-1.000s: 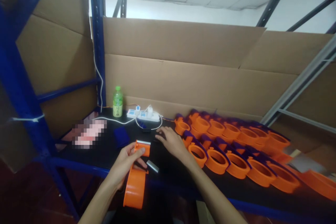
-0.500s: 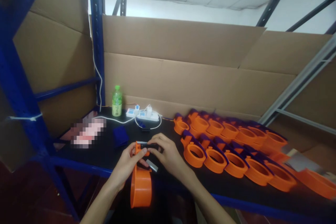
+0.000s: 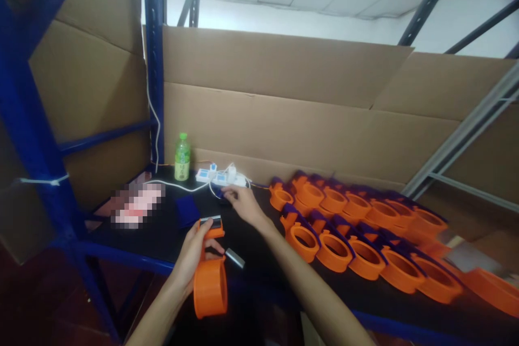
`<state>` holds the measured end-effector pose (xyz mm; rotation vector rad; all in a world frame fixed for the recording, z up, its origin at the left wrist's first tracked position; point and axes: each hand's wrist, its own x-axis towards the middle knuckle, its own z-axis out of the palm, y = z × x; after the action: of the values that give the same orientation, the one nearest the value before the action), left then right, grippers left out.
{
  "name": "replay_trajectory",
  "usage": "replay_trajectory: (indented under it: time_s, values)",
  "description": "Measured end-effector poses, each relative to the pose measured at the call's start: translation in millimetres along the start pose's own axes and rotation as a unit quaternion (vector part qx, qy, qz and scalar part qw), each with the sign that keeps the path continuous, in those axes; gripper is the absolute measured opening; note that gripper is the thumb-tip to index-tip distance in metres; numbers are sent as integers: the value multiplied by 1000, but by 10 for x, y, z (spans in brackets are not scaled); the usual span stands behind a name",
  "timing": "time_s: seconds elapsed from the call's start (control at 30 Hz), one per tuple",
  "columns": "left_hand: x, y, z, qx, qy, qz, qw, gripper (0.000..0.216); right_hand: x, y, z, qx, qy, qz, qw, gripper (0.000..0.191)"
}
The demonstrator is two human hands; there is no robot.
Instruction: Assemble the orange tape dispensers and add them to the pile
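Observation:
An orange tape dispenser (image 3: 211,287) is held in my left hand (image 3: 190,254), closed around its narrow part. Its ring hangs lowest, and a dark and silver piece (image 3: 211,221) sits on its upper end under my thumb. Farther back, my right hand (image 3: 245,204) reaches over the table with fingers drawn together, beside a small dark object (image 3: 223,201) near the power strip. Whatever those fingertips grip is too small to make out. On the black tabletop, just right of the dispenser, lies a loose silver metal strip (image 3: 235,258).
Rows of orange and purple dispensers (image 3: 332,251) fill the right side. Behind my hands are a white power strip (image 3: 217,177) with cables, a green bottle (image 3: 182,158) and a dark blue flat piece (image 3: 187,211). A blue post (image 3: 154,65) and cardboard walls (image 3: 267,124) enclose the table.
My right hand has left the dispenser's upper end and moved away toward the power strip. My left hand still holds the dispenser, shifted slightly left and turned, its upper end now uncovered.

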<state>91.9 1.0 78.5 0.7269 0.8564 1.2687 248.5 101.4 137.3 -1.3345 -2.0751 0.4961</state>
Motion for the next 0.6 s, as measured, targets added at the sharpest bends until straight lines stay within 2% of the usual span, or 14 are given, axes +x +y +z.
replay_trajectory:
  time_s: [0.07,0.13,0.27,0.43,0.6]
  values:
    - [-17,19,22,-8,0,-2,1000,44,313,131,12,-32,-27,26,999,22]
    - [-45,43,44,-13,-3,-5,1000,43,535,234,63,-57,-56,52,995,28]
    - [-67,80,50,-20,0,-4,1000,42,684,325,163,-81,-91,82,989,31]
    - [-19,83,11,-49,19,12,999,41,469,259,95,-84,-63,65,992,30]
    - [30,52,-9,-85,48,48,994,34,-79,40,-42,-60,-28,0,998,20]
